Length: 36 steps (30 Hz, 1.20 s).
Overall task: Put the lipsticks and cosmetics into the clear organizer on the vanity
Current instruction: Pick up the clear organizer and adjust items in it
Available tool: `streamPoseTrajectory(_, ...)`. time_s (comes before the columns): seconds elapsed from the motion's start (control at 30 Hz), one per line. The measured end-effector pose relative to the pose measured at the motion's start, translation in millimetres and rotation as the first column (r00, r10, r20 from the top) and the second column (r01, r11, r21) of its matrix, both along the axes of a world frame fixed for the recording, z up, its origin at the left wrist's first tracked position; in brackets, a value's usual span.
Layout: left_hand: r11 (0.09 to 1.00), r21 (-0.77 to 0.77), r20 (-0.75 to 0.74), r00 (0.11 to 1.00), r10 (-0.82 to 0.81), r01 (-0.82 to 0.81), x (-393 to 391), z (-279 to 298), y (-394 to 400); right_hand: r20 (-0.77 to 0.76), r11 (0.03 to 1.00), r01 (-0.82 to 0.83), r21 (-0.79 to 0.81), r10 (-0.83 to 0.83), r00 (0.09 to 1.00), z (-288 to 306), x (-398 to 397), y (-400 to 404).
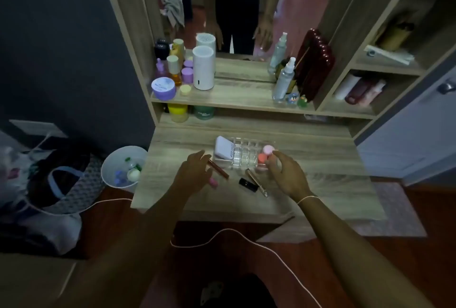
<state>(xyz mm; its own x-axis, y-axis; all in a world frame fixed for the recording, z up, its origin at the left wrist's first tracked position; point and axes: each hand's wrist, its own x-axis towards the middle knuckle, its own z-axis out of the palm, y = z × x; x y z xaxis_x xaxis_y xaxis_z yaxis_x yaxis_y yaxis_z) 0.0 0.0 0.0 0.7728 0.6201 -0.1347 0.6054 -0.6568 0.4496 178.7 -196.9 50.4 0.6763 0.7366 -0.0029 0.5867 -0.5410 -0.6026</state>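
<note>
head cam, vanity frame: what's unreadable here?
- Right hand: fingers cover the round pink item at the clear organizer corner; grip unclear.
- Left hand: covers part of the red tube and pink item; contact unclear.
- Organizer slots: transparent and blurred, contents uncertain.
- Black lipstick, jar labels: too small to read.

The left hand (195, 172) covered the near end of a reddish-brown tube (219, 170) and most of a small pink item (213, 182), so neither could be identified fully. The right hand (283, 172) hid the right front corner of the clear organizer (244, 153); whether its fingertips gripped the pink round piece (267, 150) could not be told. The organizer's dividers blurred together. Labels on the jars under the shelf (234, 105) were unreadable. The picture's lower edge cut off both forearms.
</note>
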Motion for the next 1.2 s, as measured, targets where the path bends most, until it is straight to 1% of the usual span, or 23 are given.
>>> streamPoseTrajectory(0.1,1.000,0.003,0.056,0.998,-0.020,0.020,3.6,-4.3,-1.5,-0.015,0.994,0.099,-0.039,-0.099,0.995,-20.1,7.6,-8.0)
streamPoseTrajectory(0.17,0.998,0.025,0.072,0.996,-0.062,0.060,5.5,-5.2,-5.3,-0.030,0.983,0.158,-0.099,-0.161,0.986,-36.9,14.3,-13.7)
streamPoseTrajectory(0.23,0.985,0.059,0.045,0.986,-0.163,0.160,11.9,-8.3,-8.6,-0.043,0.965,0.228,-0.127,-0.235,0.971,-52.9,22.0,-16.3)
streamPoseTrajectory(0.33,0.933,0.196,-0.015,0.952,-0.307,0.303,27.5,-18.0,-10.3,-0.062,0.921,0.363,-0.143,-0.374,0.925,-68.8,32.7,-18.3)
streamPoseTrajectory(0.4,0.881,0.256,-0.117,0.917,-0.380,0.398,40.8,-27.1,-11.4,-0.079,0.889,0.426,-0.166,-0.443,0.893,-77.2,41.8,-16.2)
streamPoseTrajectory(0.43,0.865,0.253,-0.169,0.900,-0.401,0.433,45.9,-31.9,-11.6,-0.084,0.878,0.444,-0.177,-0.463,0.882,-82.0,46.3,-15.2)
streamPoseTrajectory(0.5,0.816,0.301,-0.293,0.862,-0.414,0.494,50.2,-38.2,-12.0,-0.106,0.871,0.452,-0.192,-0.477,0.873,-89.4,53.3,-13.1)
streamPoseTrajectory(0.6,0.778,0.291,-0.387,0.812,-0.436,0.556,52.2,-49.4,-9.8,-0.168,0.870,0.444,-0.215,-0.480,0.861,-100.5,63.1,-9.2)
streamPoseTrajectory(0.67,0.818,0.257,-0.353,0.838,-0.416,0.515,51.5,-49.4,-4.9,-0.191,0.860,0.464,-0.213,-0.503,0.843,-105.1,66.0,-7.3)
streamPoseTrajectory(0.7,0.828,0.224,-0.347,0.836,-0.426,0.514,53.9,-49.8,-2.7,-0.194,0.850,0.485,-0.207,-0.522,0.831,-107.5,68.3,-6.2)
streamPoseTrajectory(0.8,0.823,0.218,-0.383,0.821,-0.422,0.525,57.4,-47.5,0.6,-0.199,0.837,0.513,-0.192,-0.545,0.814,-112.0,71.5,-2.4)
streamPoseTrajectory(0.83,0.809,0.241,-0.376,0.820,-0.432,0.537,58.4,-48.0,1.9,-0.201,0.837,0.513,-0.191,-0.545,0.814,-113.2,73.3,-1.3)
streamPoseTrajectory(0.93,0.796,0.230,-0.387,0.803,-0.452,0.559,60.4,-46.0,6.6,-0.222,0.834,0.522,-0.176,-0.551,0.805,-113.4,81.2,0.4)
streamPoseTrajectory(1.03,0.772,0.226,-0.438,0.770,-0.464,0.594,63.1,-45.0,9.9,-0.312,0.821,0.555,-0.133,-0.566,0.763,-104.7,90.8,1.2)
streamPoseTrajectory(1.1,0.766,0.244,-0.403,0.781,-0.478,0.595,66.5,-45.7,9.9,-0.405,0.808,0.575,-0.129,-0.572,0.714,-97.0,101.9,2.3)
streamPoseTrajectory(1.13,0.767,0.260,-0.377,0.793,-0.479,0.587,67.2,-45.8,8.6,-0.475,0.800,0.587,-0.121,-0.566,0.673,-90.9,107.1,3.6)
streamPoseTrajectory(1.17,0.769,0.277,-0.345,0.807,-0.480,0.576,68.6,-46.0,6.8,-0.573,0.789,0.606,-0.101,-0.544,0.613,-83.7,113.1,5.1)
streamPoseTrajectory(1.2,0.773,0.296,-0.309,0.822,-0.479,0.561,70.1,-46.7,4.8,-0.684,0.773,0.630,-0.074,-0.499,0.532,-76.6,119.1,6.8)
